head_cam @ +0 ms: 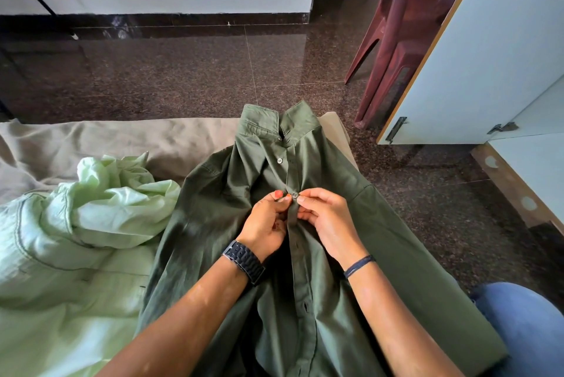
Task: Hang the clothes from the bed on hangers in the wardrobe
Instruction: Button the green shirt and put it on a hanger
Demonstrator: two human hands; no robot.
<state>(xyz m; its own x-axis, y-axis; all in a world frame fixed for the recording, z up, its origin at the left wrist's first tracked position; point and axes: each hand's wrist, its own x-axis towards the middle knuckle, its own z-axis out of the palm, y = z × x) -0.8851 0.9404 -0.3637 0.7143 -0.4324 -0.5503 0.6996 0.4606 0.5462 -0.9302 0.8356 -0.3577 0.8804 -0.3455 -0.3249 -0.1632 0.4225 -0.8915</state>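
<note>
A dark green button-up shirt (360, 224) lies face up on the bed (122, 138), its collar pointing away from me. At the third button from the collar, my left hand (265, 224) and my right hand (326, 218) meet on the front placket. Both pinch the fabric around that button with thumb and fingers. The two buttons above it sit closed. A crumpled light green garment (79, 224) lies on the bed to the left of the dark shirt. No hanger is in view.
A white wardrobe door (488, 50) stands open at the right, with hinges along its lower edge. Dark red plastic chairs (399, 32) stand stacked behind it. Polished dark stone floor (183, 71) runs beyond the bed to a white wall.
</note>
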